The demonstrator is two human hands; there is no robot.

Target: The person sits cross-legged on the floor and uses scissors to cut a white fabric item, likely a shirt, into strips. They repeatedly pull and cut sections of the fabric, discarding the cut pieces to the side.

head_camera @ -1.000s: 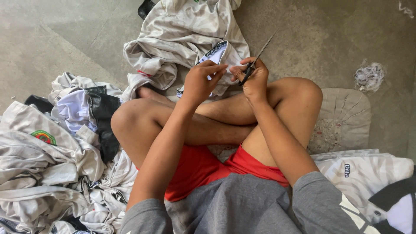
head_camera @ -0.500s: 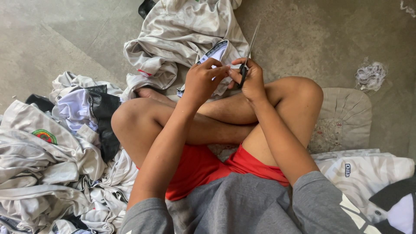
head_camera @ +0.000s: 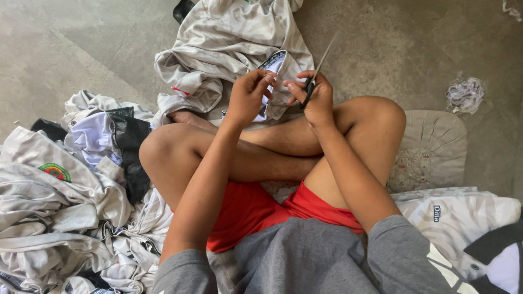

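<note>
- The person sits cross-legged on the concrete floor (head_camera: 81, 49), both hands raised over the knees.
- The right hand (head_camera: 316, 100) is closed around the dark handles of a small pair of scissors (head_camera: 318, 68); the thin blades stick up and away past the fingertips, tilted toward the far right.
- The left hand (head_camera: 248, 95) pinches the edge of a pale grey shirt (head_camera: 229, 49), fingers curled shut on the fabric near its dark-trimmed collar.
- That pinched bit of cloth lies between the two hands, just beside the right thumb; the rest of the shirt lies heaped on the floor beyond the knees.
- A big pile of similar grey garments (head_camera: 60, 218) lies to the person's left.
- A round cushion (head_camera: 436, 141) sits by the right knee, with a small wad of thread scraps (head_camera: 464, 93) on the floor beyond it.
</note>
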